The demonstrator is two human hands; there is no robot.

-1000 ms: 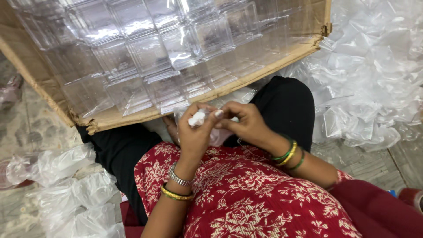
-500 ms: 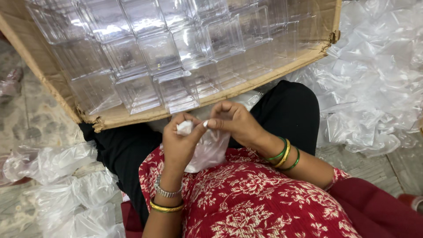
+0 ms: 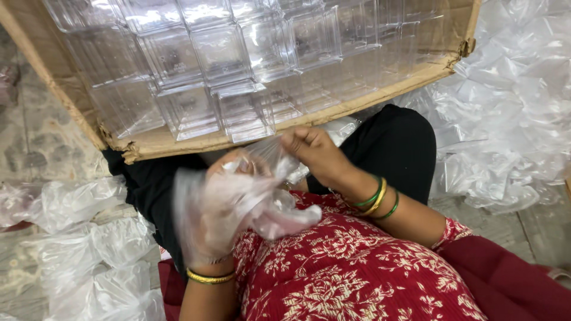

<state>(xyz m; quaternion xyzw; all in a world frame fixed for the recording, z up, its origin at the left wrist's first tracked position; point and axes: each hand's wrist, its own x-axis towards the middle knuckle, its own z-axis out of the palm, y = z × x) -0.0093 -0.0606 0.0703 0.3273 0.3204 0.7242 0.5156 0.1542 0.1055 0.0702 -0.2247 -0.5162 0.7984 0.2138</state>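
Observation:
I hold a thin clear plastic bag (image 3: 226, 208) over my lap. My left hand (image 3: 229, 172) is inside or behind the bag, which drapes over it down to the wrist, so the fingers show only faintly. My right hand (image 3: 315, 151) pinches the bag's upper edge between thumb and fingers just below the cardboard box (image 3: 178, 142). The box rests on my knees and is packed with several clear plastic square containers (image 3: 238, 71).
Heaps of crumpled clear plastic bags lie on the floor at my left (image 3: 83, 249) and at my right (image 3: 505, 125). My black trouser legs (image 3: 398, 142) pass under the box. Stone floor (image 3: 24, 137) shows at the far left.
The bag, a small wad between my fingers before, has been pulled open and now covers my left hand. The right hand moved up to the bag's top edge.

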